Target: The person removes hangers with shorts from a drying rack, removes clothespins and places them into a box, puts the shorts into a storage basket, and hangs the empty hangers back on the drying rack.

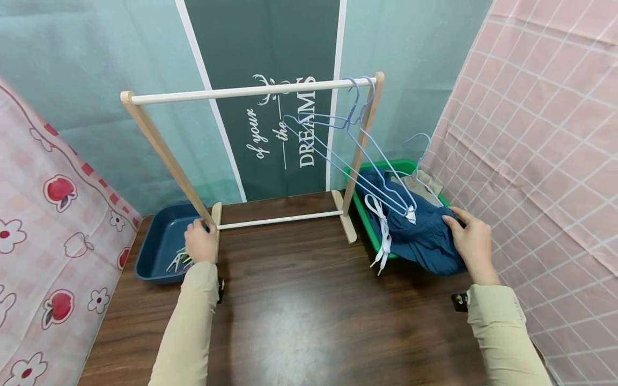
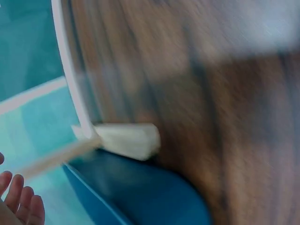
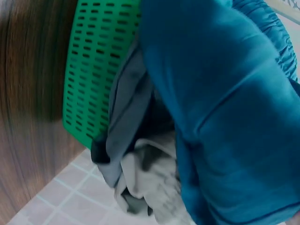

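Blue drawstring pants (image 1: 425,236) with a gathered waist and white cord (image 1: 383,230) lie over a green basket (image 1: 369,220). My right hand (image 1: 473,244) pinches their edge at the right. In the right wrist view, the blue cloth (image 3: 225,112) fills much of the picture, hiding most of that hand. My left hand (image 1: 201,242) is by the foot of a wooden rack's left post (image 1: 169,161). Its fingers (image 2: 23,201) look loosely bent and apart from the post in the left wrist view.
Two blue hangers (image 1: 369,139) hang at the right end of the white bar (image 1: 241,92), reaching over the pants. Another hanger (image 1: 422,145) sticks up from the basket beside grey clothing (image 3: 150,173). A blue tray (image 1: 164,230) with clothespins (image 1: 179,260) sits left. Curtains surround the table (image 1: 289,300).
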Tool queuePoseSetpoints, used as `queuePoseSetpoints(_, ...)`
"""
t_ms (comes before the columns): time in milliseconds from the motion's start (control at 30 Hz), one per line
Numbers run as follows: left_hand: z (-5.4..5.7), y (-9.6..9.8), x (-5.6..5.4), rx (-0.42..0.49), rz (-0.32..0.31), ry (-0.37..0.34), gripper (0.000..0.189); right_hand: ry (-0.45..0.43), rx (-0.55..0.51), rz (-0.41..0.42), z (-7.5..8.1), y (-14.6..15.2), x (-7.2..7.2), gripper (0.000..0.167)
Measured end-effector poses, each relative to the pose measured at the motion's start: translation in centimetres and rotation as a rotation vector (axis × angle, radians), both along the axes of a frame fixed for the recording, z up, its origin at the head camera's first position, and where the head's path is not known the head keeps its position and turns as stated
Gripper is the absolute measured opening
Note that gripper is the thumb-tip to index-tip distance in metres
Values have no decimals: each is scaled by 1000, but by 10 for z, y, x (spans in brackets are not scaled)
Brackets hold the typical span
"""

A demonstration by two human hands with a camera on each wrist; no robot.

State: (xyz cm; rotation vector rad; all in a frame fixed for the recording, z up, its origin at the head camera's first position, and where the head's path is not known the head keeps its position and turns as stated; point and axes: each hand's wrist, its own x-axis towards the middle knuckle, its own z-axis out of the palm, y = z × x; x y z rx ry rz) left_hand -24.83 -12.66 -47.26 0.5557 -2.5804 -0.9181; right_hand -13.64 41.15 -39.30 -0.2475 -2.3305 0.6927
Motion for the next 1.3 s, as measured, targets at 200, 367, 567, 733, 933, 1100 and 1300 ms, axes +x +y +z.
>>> queuePoseSetpoints(200,8,32,-5,-63,-208,25,32,49,-32,-66,6,10,6,23)
queuePoseSetpoints(367,12,63,-7,-160,-430,37,33,6,-66,-115,11,17,12,25)
queuePoseSetpoints(567,20,104,-6,-229,-583,76,31,33,-81,-126,13,26,16,25)
queuePoseSetpoints(733,28,135,-4,-261,-677,125,29,52,-196,-128,15,31,19,25)
queuePoseSetpoints(933,36,167,0,-277,-772,144,28,35,-326,-118,19,39,25,26)
queuePoseSetpoints(1100,38,185,2,-280,-832,141,29,10,-354,-131,24,48,30,20)
queuePoseSetpoints(1300,39,202,5,-284,-886,118,29,-44,-329,-96,28,54,32,26)
